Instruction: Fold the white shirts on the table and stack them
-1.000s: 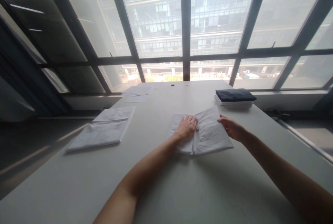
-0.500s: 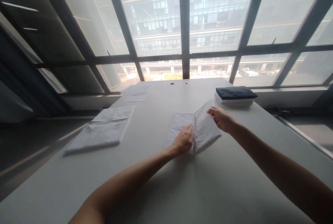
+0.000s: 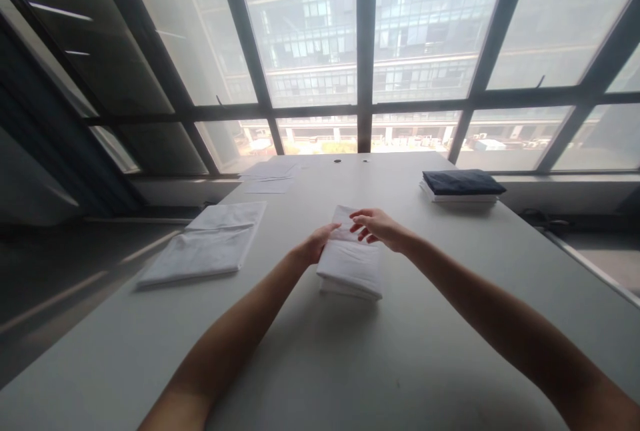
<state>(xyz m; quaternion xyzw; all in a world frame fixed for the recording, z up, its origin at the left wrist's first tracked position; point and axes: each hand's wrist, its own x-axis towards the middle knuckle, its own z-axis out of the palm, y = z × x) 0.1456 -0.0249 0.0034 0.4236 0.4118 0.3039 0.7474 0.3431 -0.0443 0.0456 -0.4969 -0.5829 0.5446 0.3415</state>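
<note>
Hanging at the far left, a dark curtain [image 3: 65, 141] meets the tall windows [image 3: 305, 37] that run behind the white table [image 3: 320, 364]. Next along the table's left edge lies a wide, flat white cloth [image 3: 205, 247], with some papers [image 3: 270, 181] beyond it. Near the middle of the table rests a folded white bundle [image 3: 350, 267], its layers parted slightly at the near edge. The left hand [image 3: 316, 244] is against the bundle's left side, thumb by its top face; the other fingers are mostly hidden, so I cannot tell how tightly it grips. Over the bundle's far right part, the right hand [image 3: 377, 225] has its fingers spread and loosely bent, pinching nothing; whether the fingertips touch the fabric is unclear. Well apart, at the right edge, a folded navy cloth [image 3: 463, 182] sits on white ones [image 3: 465, 199].
</note>
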